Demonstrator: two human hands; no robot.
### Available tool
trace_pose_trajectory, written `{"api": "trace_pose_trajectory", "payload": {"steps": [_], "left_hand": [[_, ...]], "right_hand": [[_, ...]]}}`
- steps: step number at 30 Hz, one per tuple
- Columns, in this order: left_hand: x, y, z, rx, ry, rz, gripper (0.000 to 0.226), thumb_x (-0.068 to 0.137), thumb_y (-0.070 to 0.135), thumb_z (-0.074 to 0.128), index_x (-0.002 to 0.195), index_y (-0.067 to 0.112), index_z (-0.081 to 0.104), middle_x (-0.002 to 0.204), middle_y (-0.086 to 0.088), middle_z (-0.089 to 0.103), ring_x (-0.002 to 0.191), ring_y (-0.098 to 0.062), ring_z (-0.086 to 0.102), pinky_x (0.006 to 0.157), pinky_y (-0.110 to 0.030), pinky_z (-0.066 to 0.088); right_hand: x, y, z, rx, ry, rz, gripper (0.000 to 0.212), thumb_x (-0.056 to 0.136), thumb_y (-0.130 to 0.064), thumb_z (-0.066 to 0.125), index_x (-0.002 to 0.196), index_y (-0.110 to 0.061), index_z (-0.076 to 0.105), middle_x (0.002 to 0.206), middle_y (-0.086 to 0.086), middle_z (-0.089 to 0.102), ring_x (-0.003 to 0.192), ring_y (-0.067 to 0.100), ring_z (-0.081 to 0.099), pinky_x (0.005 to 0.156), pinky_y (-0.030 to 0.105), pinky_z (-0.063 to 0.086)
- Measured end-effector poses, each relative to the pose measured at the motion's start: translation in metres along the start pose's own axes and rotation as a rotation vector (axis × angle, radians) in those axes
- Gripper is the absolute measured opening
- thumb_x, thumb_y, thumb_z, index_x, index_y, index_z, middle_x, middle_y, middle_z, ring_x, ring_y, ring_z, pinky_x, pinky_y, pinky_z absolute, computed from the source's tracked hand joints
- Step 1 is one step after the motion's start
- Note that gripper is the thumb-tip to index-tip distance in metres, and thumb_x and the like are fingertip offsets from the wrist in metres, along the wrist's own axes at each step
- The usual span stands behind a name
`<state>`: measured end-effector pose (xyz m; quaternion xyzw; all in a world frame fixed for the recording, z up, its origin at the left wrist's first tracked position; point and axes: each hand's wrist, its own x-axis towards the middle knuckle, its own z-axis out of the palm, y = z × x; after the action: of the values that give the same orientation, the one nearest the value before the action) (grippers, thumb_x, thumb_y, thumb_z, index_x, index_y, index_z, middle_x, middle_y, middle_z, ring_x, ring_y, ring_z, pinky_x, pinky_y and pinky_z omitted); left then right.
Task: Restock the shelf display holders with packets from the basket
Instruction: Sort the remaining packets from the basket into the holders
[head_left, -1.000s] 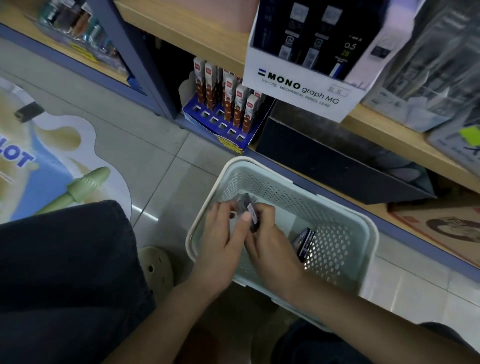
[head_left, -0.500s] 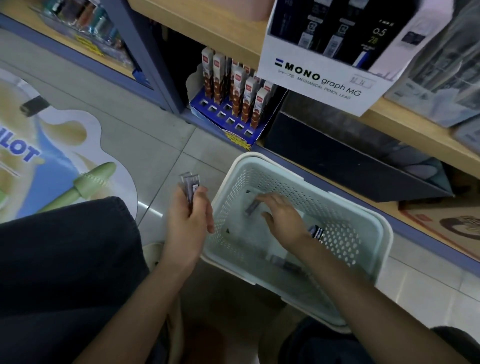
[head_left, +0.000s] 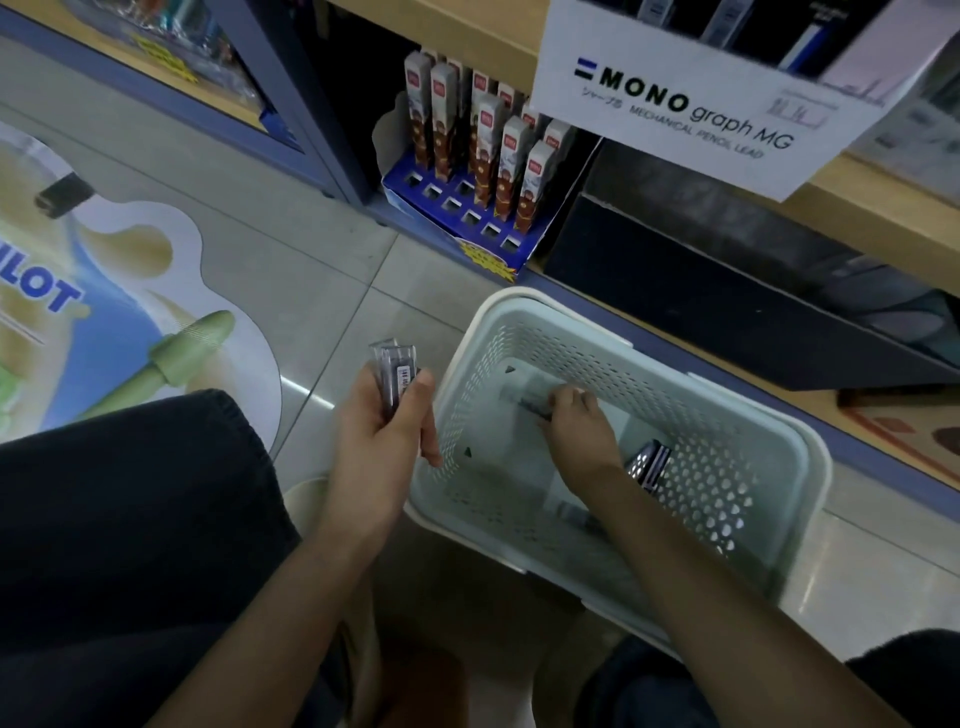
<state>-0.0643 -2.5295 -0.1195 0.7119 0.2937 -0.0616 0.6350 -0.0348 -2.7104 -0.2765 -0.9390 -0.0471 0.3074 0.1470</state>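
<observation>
A pale green perforated basket (head_left: 779, 467) stands on the tiled floor in front of the shelf. My left hand (head_left: 382, 447) is to the left of the basket and grips a small stack of dark packets (head_left: 395, 371) upright. My right hand (head_left: 584, 431) is down inside the basket, its fingertips on a dark packet (head_left: 535, 405) lying on the bottom. More dark packets (head_left: 649, 465) lean against the basket's right wall. A white MONO graph MG display holder (head_left: 675, 104) sits on the wooden shelf above.
A blue slotted holder (head_left: 467, 218) with upright red-and-white packets (head_left: 493, 140) stands on the low shelf, several front slots vacant. A black box (head_left: 727, 306) lies to its right. A PILOT floor sticker (head_left: 104, 322) covers the floor at left. My dark-clothed knee (head_left: 130, 519) is at lower left.
My left hand drew out of the basket to the left with the stack of packets. My right hand stayed in the basket and reached to another packet on the bottom.
</observation>
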Motion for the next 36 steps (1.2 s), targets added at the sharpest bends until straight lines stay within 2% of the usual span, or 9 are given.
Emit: {"api": "trace_pose_trajectory", "payload": {"steps": [5, 11, 15, 19, 23, 27, 30, 33, 36], "left_hand": [[-0.009, 0.006, 0.014, -0.152, -0.037, -0.115, 0.013, 0.095, 0.013, 0.049, 0.096, 0.003, 0.057, 0.077, -0.006, 0.067, 0.066, -0.008, 0.066, 0.059, -0.015, 0.052], [-0.022, 0.009, 0.031, -0.220, -0.081, -0.211, 0.019, 0.094, 0.021, 0.051, 0.109, 0.020, 0.063, 0.114, -0.006, 0.066, 0.109, -0.020, 0.061, 0.096, -0.038, 0.047], [-0.036, 0.013, 0.039, -0.226, -0.153, -0.191, 0.025, 0.097, 0.024, 0.044, 0.115, 0.024, 0.061, 0.112, -0.003, 0.067, 0.112, -0.019, 0.059, 0.100, -0.038, 0.043], [-0.052, 0.021, 0.042, -0.224, -0.226, -0.143, 0.042, 0.096, 0.040, 0.037, 0.130, 0.019, 0.049, 0.122, -0.002, 0.061, 0.120, -0.014, 0.053, 0.098, -0.029, 0.042], [-0.066, 0.025, 0.038, -0.227, -0.294, -0.140, 0.062, 0.085, 0.064, 0.035, 0.131, 0.027, 0.052, 0.127, 0.003, 0.060, 0.124, -0.011, 0.049, 0.112, -0.041, 0.029], [-0.077, 0.038, 0.037, -0.155, -0.341, -0.014, 0.036, 0.095, 0.045, 0.031, 0.119, 0.032, 0.055, 0.117, 0.004, 0.062, 0.104, 0.003, 0.059, 0.093, -0.023, 0.049], [-0.085, 0.049, 0.040, -0.075, -0.354, 0.138, 0.025, 0.098, 0.026, 0.038, 0.113, 0.035, 0.056, 0.122, -0.003, 0.054, 0.109, -0.010, 0.057, 0.091, -0.041, 0.052], [-0.097, 0.056, 0.049, -0.019, -0.332, 0.259, 0.017, 0.095, 0.024, 0.046, 0.101, 0.034, 0.058, 0.111, -0.003, 0.055, 0.104, -0.017, 0.059, 0.091, -0.048, 0.050], [-0.106, 0.055, 0.059, 0.117, -0.361, 0.447, 0.015, 0.094, 0.039, 0.042, 0.100, 0.036, 0.055, 0.104, 0.005, 0.054, 0.102, -0.012, 0.055, 0.091, -0.030, 0.046]], "right_hand": [[-0.032, -0.026, -0.029, 0.509, -0.034, -0.093, 0.016, 0.097, -0.010, 0.042, 0.112, -0.014, 0.039, 0.090, 0.009, 0.059, 0.075, 0.019, 0.055, 0.062, 0.032, 0.041], [-0.083, -0.069, -0.078, 0.990, 0.062, -0.187, 0.014, 0.099, -0.022, 0.042, 0.093, -0.009, 0.042, 0.071, -0.001, 0.046, 0.059, 0.007, 0.045, 0.060, 0.037, 0.042], [-0.105, -0.085, -0.096, 1.046, 0.001, -0.226, 0.015, 0.099, -0.033, 0.036, 0.100, -0.022, 0.045, 0.081, -0.012, 0.053, 0.069, -0.008, 0.053, 0.064, 0.015, 0.042], [-0.123, -0.087, -0.110, 1.034, -0.055, -0.239, 0.008, 0.099, -0.036, 0.037, 0.099, -0.035, 0.045, 0.086, -0.014, 0.055, 0.077, -0.009, 0.055, 0.070, 0.018, 0.044], [-0.144, -0.089, -0.127, 1.031, -0.109, -0.197, 0.019, 0.097, -0.041, 0.040, 0.111, -0.029, 0.047, 0.100, -0.014, 0.058, 0.102, -0.001, 0.057, 0.090, 0.023, 0.047], [-0.165, -0.089, -0.142, 1.139, -0.085, -0.112, 0.027, 0.096, -0.037, 0.044, 0.116, -0.020, 0.050, 0.104, -0.008, 0.062, 0.098, 0.001, 0.060, 0.091, 0.025, 0.050], [-0.187, -0.087, -0.147, 1.221, 0.002, -0.083, 0.030, 0.098, -0.029, 0.043, 0.122, -0.013, 0.048, 0.110, 0.002, 0.064, 0.098, 0.003, 0.063, 0.087, 0.026, 0.053], [-0.205, -0.082, -0.151, 1.314, 0.128, -0.055, 0.024, 0.100, -0.018, 0.041, 0.120, -0.007, 0.047, 0.102, 0.002, 0.064, 0.085, -0.002, 0.064, 0.072, 0.015, 0.052], [-0.215, -0.066, -0.152, 1.333, 0.276, -0.041, 0.025, 0.099, -0.022, 0.041, 0.119, -0.008, 0.046, 0.104, 0.008, 0.062, 0.090, 0.011, 0.063, 0.078, 0.028, 0.055]]}}
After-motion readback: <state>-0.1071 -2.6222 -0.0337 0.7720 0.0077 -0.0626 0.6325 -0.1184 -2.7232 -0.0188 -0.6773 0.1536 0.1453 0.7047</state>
